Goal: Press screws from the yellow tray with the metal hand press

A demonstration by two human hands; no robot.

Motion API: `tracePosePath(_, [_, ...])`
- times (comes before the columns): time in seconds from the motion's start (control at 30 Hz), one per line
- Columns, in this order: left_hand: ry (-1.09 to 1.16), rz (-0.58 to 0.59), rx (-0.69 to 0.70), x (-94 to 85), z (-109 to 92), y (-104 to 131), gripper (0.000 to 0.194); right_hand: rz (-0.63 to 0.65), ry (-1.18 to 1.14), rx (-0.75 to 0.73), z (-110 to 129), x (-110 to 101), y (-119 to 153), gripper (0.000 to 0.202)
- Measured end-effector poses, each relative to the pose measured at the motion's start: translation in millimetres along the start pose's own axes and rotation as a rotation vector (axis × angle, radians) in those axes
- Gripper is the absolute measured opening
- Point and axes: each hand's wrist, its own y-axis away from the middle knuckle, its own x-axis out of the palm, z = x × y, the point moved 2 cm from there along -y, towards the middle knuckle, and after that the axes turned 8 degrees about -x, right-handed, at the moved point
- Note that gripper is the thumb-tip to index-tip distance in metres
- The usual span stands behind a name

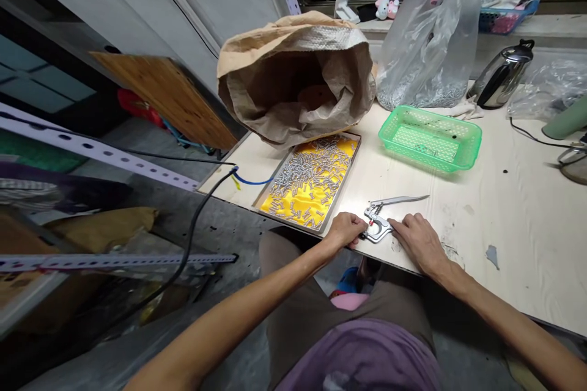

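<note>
A silver hand tool (pixel 380 227) with a long handle lies on the pale table near its front edge. My left hand (pixel 345 230) is at the tool's left side, fingers pinched together at a dark part; what they hold is too small to name. On the other side, my right hand (pixel 422 243) rests with its fingers spread and its thumb touching the tool's right end. Left of the tool, a shallow tray (pixel 340 190) with a yellow lining holds several small metal pieces (pixel 300 171). A small red spot shows inside the tool's opening.
A large open paper sack (pixel 298 82) stands behind the tray. Beyond the tool sits a green plastic basket (pixel 431 140). A clear bag (pixel 426 43) of metal pieces and a steel kettle (pixel 504 73) are at the back. A black cable (pixel 195 226) hangs at the left.
</note>
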Motion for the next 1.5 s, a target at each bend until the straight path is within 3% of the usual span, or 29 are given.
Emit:
tracePosePath(0.27, [-0.069,0.108,-0.012,-0.9,1,-8,0.017,0.108,-0.094,0.016,-2,-8,-4,0.028])
tracePosePath(0.4, [-0.065,0.145,0.017,-0.4,4,-9,0.019,0.094,-0.101,0.005,-17,-14,-14,0.066])
tracePosePath(0.47, [-0.067,0.142,0.015,-0.2,6,-9,0.018,0.144,-0.068,-0.014,-26,-14,-22,0.085])
tracePosePath(0.63, [-0.095,0.124,0.011,0.7,9,-9,0.016,0.281,-0.086,-0.08,-37,-14,-35,0.101])
tracePosePath(1.1, [-0.171,0.105,0.035,1.8,17,-9,0.02,0.374,-0.115,-0.012,-24,-26,-35,0.065])
tracePosePath(1.17, [-0.3,-0.017,0.154,0.2,19,-3,0.02,0.364,-0.122,-0.012,-22,-26,-34,0.06])
tracePosePath(1.3, [-0.659,-0.353,0.665,8.3,12,11,0.015,0.323,-0.126,-0.037,-19,-23,-32,0.053])
tracePosePath(1.4, [-0.828,-0.352,0.97,24.5,-3,8,0.036,0.261,-0.142,-0.091,-17,-19,-30,0.04])
tracePosePath(1.5, [-0.848,-0.256,1.107,34.7,-17,-4,0.061,0.2,-0.19,-0.121,-19,-16,-25,0.039])
